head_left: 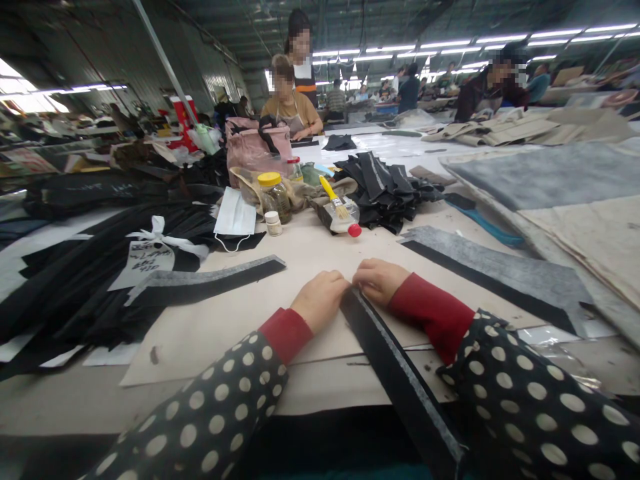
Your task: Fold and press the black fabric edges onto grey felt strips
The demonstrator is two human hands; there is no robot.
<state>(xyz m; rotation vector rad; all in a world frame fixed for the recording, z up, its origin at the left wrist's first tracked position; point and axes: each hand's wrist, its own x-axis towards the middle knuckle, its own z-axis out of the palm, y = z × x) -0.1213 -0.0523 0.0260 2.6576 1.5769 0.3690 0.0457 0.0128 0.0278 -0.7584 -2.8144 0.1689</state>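
Long black strip edged with grey felt (395, 377) lies on a cream paperboard sheet (225, 343), running from the person's hands down toward their body. It looks light and soft, likely to bend under its own weight, with a slightly rough felt surface that should not slip much. It would probably be best taken by its narrow end, with a second hold further along to keep it straight.

The left hand (320, 301) and right hand (380, 281) sit close together at the strip's far end, one on each side. Both are curled almost closed, with the fingertips turned in against the strip. They clearly touch it, but the fingers are too hidden to tell whether they are pinching it or only resting on it.

Beyond the strip stand a clear glass jar with a yellow lid (274, 197) and a yellow-handled glue brush (340, 213), with a heap of black fabric strips (380, 190) just past the brush. A similar grey-and-black felt strip (210, 280) lies to the strip's left, and another (495, 280) to its right.
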